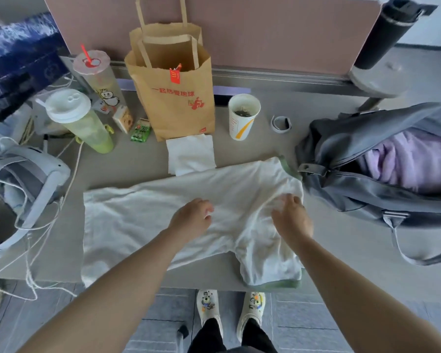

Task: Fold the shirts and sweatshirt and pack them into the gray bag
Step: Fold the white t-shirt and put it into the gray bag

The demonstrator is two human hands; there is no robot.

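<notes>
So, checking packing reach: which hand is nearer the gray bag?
Right. The right hand lies just beside the gray bag; the left hand rests farther away, mid-shirt.

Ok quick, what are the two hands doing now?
Left hand: fingers curled, resting on the white shirt; grip unclear.
Right hand: pinching the shirt's fabric.

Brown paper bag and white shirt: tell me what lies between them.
In the head view, a white napkin lies between the brown paper bag and the white shirt, on the grey table.
</notes>
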